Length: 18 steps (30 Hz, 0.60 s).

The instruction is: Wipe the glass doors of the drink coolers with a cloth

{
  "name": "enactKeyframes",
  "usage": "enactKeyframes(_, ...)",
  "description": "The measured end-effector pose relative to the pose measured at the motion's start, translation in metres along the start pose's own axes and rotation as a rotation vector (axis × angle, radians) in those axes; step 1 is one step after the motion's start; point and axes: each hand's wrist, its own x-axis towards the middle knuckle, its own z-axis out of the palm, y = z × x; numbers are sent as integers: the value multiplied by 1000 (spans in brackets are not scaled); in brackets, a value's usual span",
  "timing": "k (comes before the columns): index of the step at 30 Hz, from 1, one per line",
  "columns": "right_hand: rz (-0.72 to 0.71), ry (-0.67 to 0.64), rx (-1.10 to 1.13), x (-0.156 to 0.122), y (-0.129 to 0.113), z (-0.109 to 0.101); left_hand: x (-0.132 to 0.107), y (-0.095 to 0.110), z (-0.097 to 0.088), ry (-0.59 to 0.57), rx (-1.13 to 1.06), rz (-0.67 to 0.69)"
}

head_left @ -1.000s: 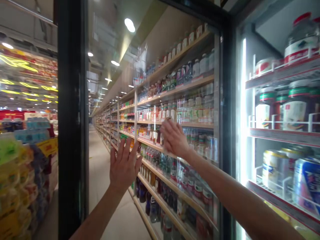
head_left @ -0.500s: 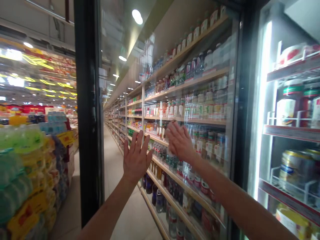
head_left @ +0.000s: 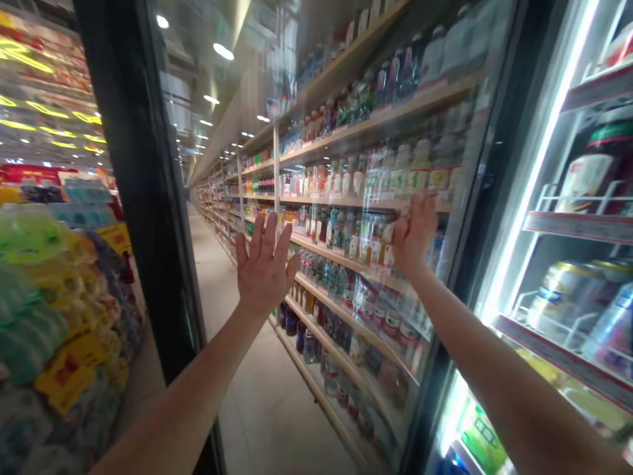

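From the head view, the glass door (head_left: 336, 264) takes up the middle of the frame, its dark frame (head_left: 133, 171) leaning down the left side. My left hand (head_left: 264, 264) is just left of centre, palm towards the glass, fingers fanned wide and holding nothing. It looks placed that way to steady the door, though I can't tell whether the palm truly touches. My right hand (head_left: 417, 231) is higher, right of centre, its fingers bent and drawn together against or near the glass. Something pale shows at their tips — too blurred to name, and I can't tell whether I have hold of it.

Bottles on wooden shelves (head_left: 361, 264) show in the glass behind both hands, lined up in rows, I'd judge, so their labels face the aisle. At the right of the frame, cans (head_left: 558, 293) and a dark bottle (head_left: 588, 173) sit behind low wire rails (head_left: 606, 198), which probably keep them from sliding off. Along the left, drink packs (head_left: 52, 244) are piled up with a yellow sign (head_left: 72, 373) facing outward, presumably for passers-by.
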Motion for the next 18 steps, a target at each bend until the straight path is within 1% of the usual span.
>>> enactKeyframes(1,76,42,-12,3,3,2,0,0,0,-12,-12,-8)
enactKeyframes(2,91,48,-14,2,0,4,1,0,-1,-27,-26,-19)
enactKeyframes(3,47,10,-10,-1,-7,4,1,0,-1,-44,-41,-33)
enactKeyframes(4,-50,-74,1,-6,-16,4,1,0,-2,-60,-58,-46)
enactKeyframes(6,-308,-308,40,-16,-32,0,3,1,-4,-92,-98,-71)
enactKeyframes(7,-397,-397,58,-19,-35,-3,3,1,-5,-107,-118,-83)
enactKeyframes(8,-419,-435,70,-18,-32,-5,4,1,-6,-121,-137,-95)
enactKeyframes(9,-366,-410,74,-15,-26,-7,5,1,-6,-134,-153,-106)
enactKeyframes(10,-246,-332,71,-9,-18,-8,5,2,-7,-147,-166,-117)
enactKeyframes(12,51,-130,55,3,-5,-7,6,2,-7,-171,-184,-136)
enactKeyframes(13,139,-62,52,6,-5,-5,6,2,-7,-178,-189,-143)
enactKeyframes(14,159,-36,52,6,-10,-3,6,2,-7,-179,-193,-148)
enactKeyframes(15,110,-56,57,2,-19,-2,6,2,-7,-178,-196,-149)
enactKeyframes(16,5,-115,69,-3,-30,-1,6,2,-7,-174,-197,-148)
enactKeyframes(18,-294,-290,113,-17,-49,-2,5,2,-6,-168,-197,-144)
